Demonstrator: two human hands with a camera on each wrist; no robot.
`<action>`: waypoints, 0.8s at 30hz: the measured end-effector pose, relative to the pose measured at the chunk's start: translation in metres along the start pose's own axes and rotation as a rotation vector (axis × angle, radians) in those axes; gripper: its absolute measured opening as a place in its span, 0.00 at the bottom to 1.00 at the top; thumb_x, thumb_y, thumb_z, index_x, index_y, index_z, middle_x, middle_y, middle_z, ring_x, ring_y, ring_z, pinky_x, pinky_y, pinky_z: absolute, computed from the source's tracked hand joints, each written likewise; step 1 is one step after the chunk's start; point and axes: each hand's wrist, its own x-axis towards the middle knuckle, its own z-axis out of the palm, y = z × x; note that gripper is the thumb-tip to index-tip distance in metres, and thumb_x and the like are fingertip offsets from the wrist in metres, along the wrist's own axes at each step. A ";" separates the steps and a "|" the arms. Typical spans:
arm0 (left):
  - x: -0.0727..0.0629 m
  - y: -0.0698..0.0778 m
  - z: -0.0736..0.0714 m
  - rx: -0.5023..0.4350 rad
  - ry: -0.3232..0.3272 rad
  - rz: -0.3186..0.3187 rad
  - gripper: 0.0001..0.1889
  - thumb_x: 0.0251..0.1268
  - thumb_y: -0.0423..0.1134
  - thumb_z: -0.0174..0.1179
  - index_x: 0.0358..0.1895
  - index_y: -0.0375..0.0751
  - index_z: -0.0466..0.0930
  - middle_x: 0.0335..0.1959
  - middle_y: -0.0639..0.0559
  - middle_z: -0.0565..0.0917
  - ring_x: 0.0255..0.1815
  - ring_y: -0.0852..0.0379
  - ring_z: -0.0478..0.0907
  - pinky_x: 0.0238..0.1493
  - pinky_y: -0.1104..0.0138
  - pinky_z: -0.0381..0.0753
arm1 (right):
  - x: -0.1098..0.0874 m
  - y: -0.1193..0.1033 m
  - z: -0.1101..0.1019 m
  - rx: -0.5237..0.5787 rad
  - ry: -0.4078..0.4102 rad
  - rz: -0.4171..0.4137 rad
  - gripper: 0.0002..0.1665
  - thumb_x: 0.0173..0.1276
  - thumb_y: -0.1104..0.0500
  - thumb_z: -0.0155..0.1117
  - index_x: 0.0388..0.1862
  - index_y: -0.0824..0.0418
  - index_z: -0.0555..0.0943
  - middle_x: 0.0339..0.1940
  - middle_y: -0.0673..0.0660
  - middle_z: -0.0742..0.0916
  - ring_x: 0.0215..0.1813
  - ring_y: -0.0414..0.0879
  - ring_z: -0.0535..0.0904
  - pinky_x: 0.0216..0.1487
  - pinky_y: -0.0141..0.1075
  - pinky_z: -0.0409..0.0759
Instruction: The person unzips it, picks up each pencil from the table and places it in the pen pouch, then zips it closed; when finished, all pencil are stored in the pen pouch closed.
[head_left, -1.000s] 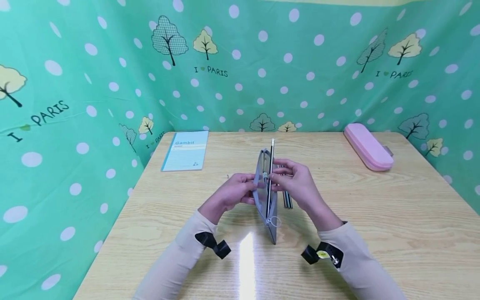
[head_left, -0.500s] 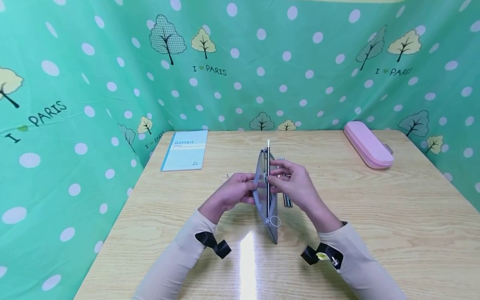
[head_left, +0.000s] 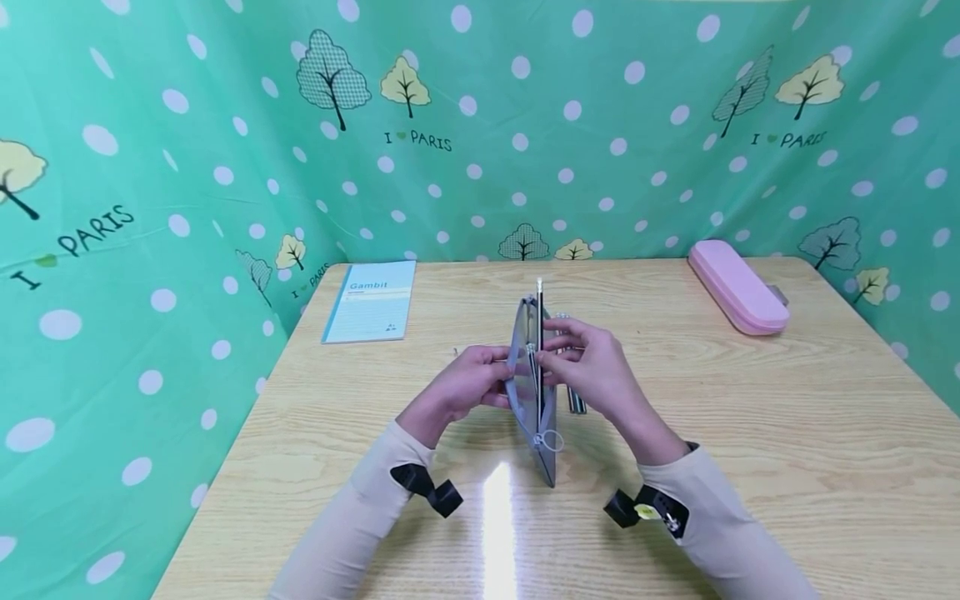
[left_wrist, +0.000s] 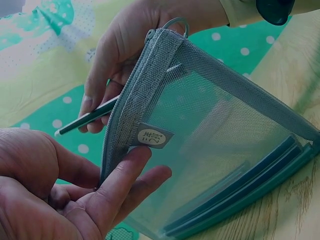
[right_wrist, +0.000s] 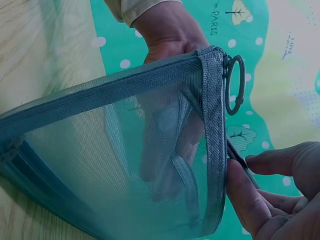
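Note:
A grey mesh zip pouch [left_wrist: 210,115] stands on edge between both hands, its zipper mouth spread. My left hand [head_left: 474,379] grips the pouch near its label [left_wrist: 154,136], thumb and fingers on either side of the rim. My right hand [head_left: 592,367] pinches a dark pencil [head_left: 540,310] at the mouth; the white-tipped end sticks out past the far end of the pouch and its other end is inside. Several dark pencils [left_wrist: 250,187] lie along the pouch bottom, seen through the mesh. More pencils [head_left: 576,402] lie on the table, partly hidden behind my right hand.
On the wooden table [head_left: 750,433], a Gambit notebook [head_left: 371,302] lies at the back left. A pink pencil case [head_left: 738,287] is at the back right. A green dotted curtain [head_left: 480,125] hangs behind the table and along its left side.
The pencil in my right hand has shifted a little between the frames and now leans less. My left hand keeps its grip on the pouch.

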 end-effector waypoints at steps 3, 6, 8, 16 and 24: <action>0.000 0.000 0.000 0.000 0.003 0.000 0.23 0.80 0.28 0.43 0.74 0.24 0.65 0.63 0.29 0.80 0.42 0.52 0.88 0.36 0.71 0.90 | 0.000 -0.002 -0.006 0.006 0.012 0.002 0.26 0.73 0.68 0.63 0.68 0.74 0.74 0.53 0.74 0.85 0.42 0.55 0.90 0.42 0.36 0.92; 0.001 0.000 0.000 0.008 0.005 -0.004 0.23 0.80 0.28 0.44 0.73 0.24 0.66 0.63 0.28 0.80 0.42 0.51 0.88 0.38 0.69 0.91 | 0.001 -0.006 -0.015 0.019 0.039 0.004 0.25 0.76 0.64 0.61 0.67 0.76 0.74 0.53 0.75 0.84 0.40 0.50 0.90 0.44 0.36 0.91; 0.000 0.001 0.000 0.011 0.003 -0.006 0.23 0.80 0.28 0.44 0.74 0.24 0.66 0.64 0.27 0.78 0.45 0.48 0.89 0.40 0.67 0.91 | 0.002 -0.008 -0.022 0.030 0.057 0.009 0.24 0.77 0.63 0.60 0.66 0.77 0.75 0.53 0.76 0.84 0.39 0.46 0.89 0.45 0.35 0.91; -0.001 0.002 0.000 0.021 0.015 -0.013 0.23 0.81 0.28 0.44 0.74 0.25 0.66 0.64 0.27 0.78 0.49 0.43 0.88 0.41 0.66 0.92 | 0.011 -0.003 -0.052 0.053 0.064 0.053 0.25 0.81 0.60 0.56 0.67 0.78 0.73 0.53 0.72 0.84 0.37 0.37 0.87 0.47 0.33 0.90; -0.001 0.002 0.000 0.021 0.006 -0.016 0.23 0.81 0.28 0.44 0.75 0.26 0.64 0.67 0.28 0.76 0.52 0.40 0.87 0.45 0.64 0.92 | 0.034 0.033 -0.059 0.023 -0.026 0.214 0.28 0.82 0.59 0.55 0.69 0.79 0.70 0.61 0.77 0.81 0.42 0.43 0.88 0.51 0.36 0.90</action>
